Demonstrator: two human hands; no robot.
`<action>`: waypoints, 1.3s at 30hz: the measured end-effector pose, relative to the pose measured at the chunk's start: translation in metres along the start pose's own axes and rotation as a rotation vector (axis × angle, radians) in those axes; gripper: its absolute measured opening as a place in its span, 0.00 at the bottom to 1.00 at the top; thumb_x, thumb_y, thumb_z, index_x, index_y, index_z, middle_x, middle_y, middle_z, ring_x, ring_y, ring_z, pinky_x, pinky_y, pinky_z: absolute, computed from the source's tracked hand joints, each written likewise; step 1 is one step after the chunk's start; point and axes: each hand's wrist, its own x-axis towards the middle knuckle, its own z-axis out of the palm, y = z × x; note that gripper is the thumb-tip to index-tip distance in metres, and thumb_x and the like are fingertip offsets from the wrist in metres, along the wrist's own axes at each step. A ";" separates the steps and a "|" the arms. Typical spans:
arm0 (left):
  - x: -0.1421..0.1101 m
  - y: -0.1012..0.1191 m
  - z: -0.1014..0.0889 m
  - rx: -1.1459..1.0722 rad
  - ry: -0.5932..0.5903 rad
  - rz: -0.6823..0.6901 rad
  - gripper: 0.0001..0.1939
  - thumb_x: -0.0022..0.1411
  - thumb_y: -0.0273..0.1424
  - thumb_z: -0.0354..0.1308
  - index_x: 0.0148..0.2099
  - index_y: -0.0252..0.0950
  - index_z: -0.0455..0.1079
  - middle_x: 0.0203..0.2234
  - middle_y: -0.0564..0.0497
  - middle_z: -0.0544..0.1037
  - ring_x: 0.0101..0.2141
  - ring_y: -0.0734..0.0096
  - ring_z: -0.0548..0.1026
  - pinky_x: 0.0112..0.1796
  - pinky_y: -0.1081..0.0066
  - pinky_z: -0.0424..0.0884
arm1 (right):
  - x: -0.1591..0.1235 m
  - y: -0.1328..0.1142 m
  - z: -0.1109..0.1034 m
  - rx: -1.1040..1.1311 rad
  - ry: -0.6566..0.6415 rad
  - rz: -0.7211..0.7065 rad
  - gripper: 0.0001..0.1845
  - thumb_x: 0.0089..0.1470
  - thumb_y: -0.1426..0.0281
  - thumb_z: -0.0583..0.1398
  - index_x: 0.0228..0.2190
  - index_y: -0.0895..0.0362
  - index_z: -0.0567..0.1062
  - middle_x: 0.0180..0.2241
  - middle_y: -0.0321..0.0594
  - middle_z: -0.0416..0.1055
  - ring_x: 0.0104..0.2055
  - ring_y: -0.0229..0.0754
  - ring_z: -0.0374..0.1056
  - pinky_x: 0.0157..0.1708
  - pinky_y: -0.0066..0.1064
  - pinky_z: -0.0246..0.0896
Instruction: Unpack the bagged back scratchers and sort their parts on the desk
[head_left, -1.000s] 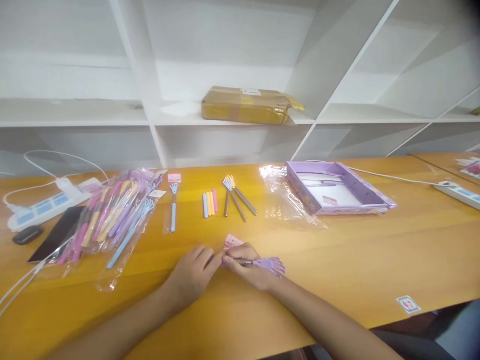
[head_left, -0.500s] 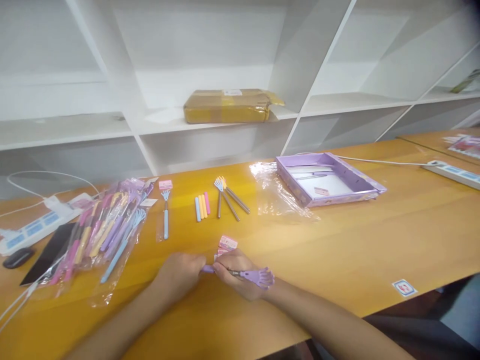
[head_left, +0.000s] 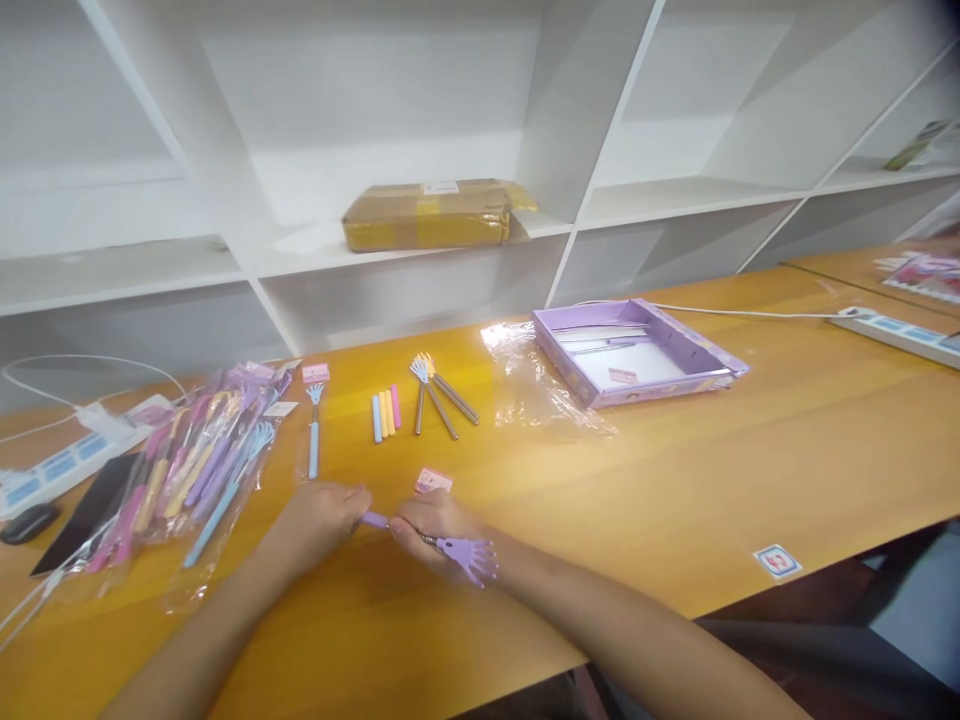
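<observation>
Both of my hands are closed on a purple back scratcher [head_left: 468, 558] with a hand-shaped head. My left hand [head_left: 324, 510] grips the purple handle end, and my right hand [head_left: 431, 522] wraps round the metal shaft near the head. Just beyond my right hand lies a small pink card [head_left: 433, 481]. Further back are several loose coloured handle sleeves [head_left: 386, 413] in a row and a few metal-shaft scratcher heads [head_left: 435, 390] without sleeves. A blue back scratcher [head_left: 313, 440] rests in clear wrapping beneath another pink card [head_left: 316, 373].
Wrapped back scratchers [head_left: 202, 450] are heaped at the left beside a power strip [head_left: 67, 465] and black mouse [head_left: 30, 522]. A purple open box [head_left: 592, 390] stands at the back right, against crumpled clear plastic [head_left: 517, 380]. A taped carton [head_left: 431, 215] sits on the shelf.
My hands and the purple back scratcher have shifted left in view, and its head now tilts further downward. More of the purple handle shows between my hands. The whole view has shifted slightly.
</observation>
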 end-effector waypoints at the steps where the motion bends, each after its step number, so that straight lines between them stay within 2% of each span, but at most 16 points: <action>1: 0.000 -0.001 -0.002 -0.004 0.023 0.011 0.18 0.70 0.17 0.47 0.30 0.38 0.65 0.18 0.55 0.71 0.18 0.69 0.66 0.24 0.66 0.49 | 0.000 0.000 0.001 -0.025 0.010 -0.013 0.22 0.74 0.65 0.49 0.25 0.53 0.64 0.21 0.31 0.59 0.23 0.35 0.52 0.27 0.32 0.49; 8: 0.004 -0.003 -0.014 -0.083 0.131 0.036 0.21 0.77 0.21 0.47 0.28 0.38 0.62 0.17 0.58 0.68 0.18 0.72 0.64 0.25 0.67 0.52 | 0.000 -0.003 0.006 0.016 0.044 0.016 0.21 0.71 0.64 0.50 0.24 0.52 0.63 0.21 0.31 0.57 0.22 0.36 0.49 0.26 0.32 0.48; 12: 0.006 -0.004 -0.013 0.016 0.218 0.055 0.22 0.79 0.22 0.47 0.28 0.38 0.61 0.17 0.58 0.68 0.18 0.73 0.64 0.25 0.67 0.53 | -0.001 -0.010 0.004 0.089 0.061 0.048 0.22 0.72 0.64 0.51 0.23 0.53 0.62 0.21 0.31 0.57 0.21 0.35 0.50 0.26 0.32 0.48; 17: 0.003 -0.009 -0.005 0.111 0.288 0.036 0.22 0.78 0.21 0.47 0.28 0.38 0.61 0.18 0.57 0.67 0.20 0.72 0.64 0.26 0.67 0.55 | -0.003 -0.017 0.004 0.247 0.091 0.168 0.24 0.74 0.62 0.50 0.23 0.52 0.57 0.20 0.28 0.52 0.20 0.33 0.48 0.24 0.31 0.44; 19: 0.002 -0.003 -0.002 0.125 0.309 0.008 0.21 0.78 0.20 0.48 0.29 0.39 0.62 0.19 0.56 0.68 0.21 0.71 0.65 0.27 0.67 0.56 | -0.005 -0.017 0.004 0.277 0.112 0.207 0.26 0.76 0.60 0.48 0.23 0.51 0.54 0.20 0.28 0.49 0.20 0.33 0.47 0.23 0.31 0.42; 22: 0.005 0.021 0.000 0.119 0.336 -0.012 0.18 0.77 0.22 0.50 0.32 0.39 0.64 0.22 0.54 0.70 0.24 0.69 0.66 0.28 0.66 0.57 | -0.006 -0.019 0.002 0.332 0.126 0.273 0.26 0.76 0.57 0.45 0.24 0.51 0.51 0.21 0.29 0.46 0.22 0.34 0.45 0.24 0.31 0.42; 25: 0.008 0.045 0.001 0.092 0.355 -0.007 0.17 0.76 0.23 0.52 0.31 0.39 0.63 0.22 0.55 0.69 0.24 0.69 0.65 0.27 0.66 0.57 | -0.005 -0.022 0.002 0.405 0.036 0.278 0.26 0.76 0.56 0.46 0.25 0.51 0.51 0.23 0.29 0.46 0.24 0.35 0.45 0.26 0.31 0.44; 28: 0.008 0.054 0.005 0.066 0.352 -0.042 0.17 0.75 0.20 0.51 0.32 0.38 0.64 0.21 0.55 0.68 0.23 0.70 0.65 0.25 0.66 0.54 | -0.003 -0.024 0.004 0.387 -0.050 0.262 0.24 0.77 0.56 0.45 0.27 0.51 0.53 0.24 0.29 0.48 0.25 0.35 0.47 0.26 0.31 0.46; 31: 0.008 0.046 0.013 0.040 0.312 -0.038 0.17 0.76 0.20 0.49 0.32 0.38 0.65 0.20 0.55 0.70 0.21 0.70 0.67 0.24 0.67 0.53 | -0.003 -0.023 0.008 0.308 -0.069 0.260 0.24 0.77 0.58 0.43 0.28 0.52 0.55 0.23 0.29 0.51 0.24 0.36 0.50 0.26 0.32 0.48; 35: 0.009 0.025 0.022 0.013 0.272 0.052 0.19 0.77 0.23 0.49 0.30 0.38 0.63 0.18 0.56 0.69 0.19 0.74 0.66 0.22 0.69 0.51 | -0.006 -0.016 0.016 0.221 -0.034 0.227 0.22 0.76 0.60 0.45 0.28 0.52 0.60 0.22 0.30 0.53 0.21 0.37 0.52 0.25 0.33 0.45; 39: 0.001 0.000 0.018 0.014 0.247 0.048 0.19 0.78 0.22 0.49 0.30 0.38 0.62 0.18 0.58 0.68 0.19 0.75 0.65 0.22 0.71 0.51 | -0.011 -0.009 0.020 0.168 0.011 0.151 0.20 0.74 0.63 0.49 0.27 0.52 0.61 0.20 0.30 0.55 0.20 0.36 0.53 0.25 0.33 0.43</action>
